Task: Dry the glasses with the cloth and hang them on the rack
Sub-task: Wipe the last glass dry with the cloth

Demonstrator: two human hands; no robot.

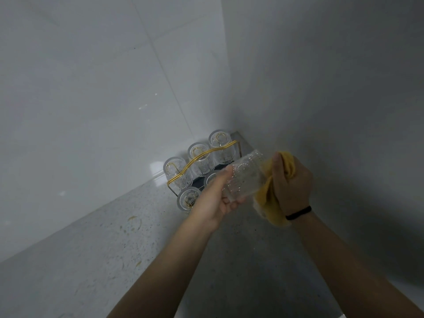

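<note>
Our left hand [214, 198] grips a glass [244, 177] lying sideways, mouth toward the cloth [270, 203] clutched in our right hand [292, 182]; five glasses [199, 157] hang on the rack [202, 160].

Both forearms [160, 267] are bare from the wrists down to the frame's lower edge, with no sleeves showing. The right wrist wears a thin black band [298, 213], plain and narrow. The left hand [215, 198] and right hand [291, 180] are ungloved.

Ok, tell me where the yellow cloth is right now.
In the head view, the yellow cloth is bunched in the right hand, right of centre, pressed against the mouth of the glass held by the left hand.
</note>
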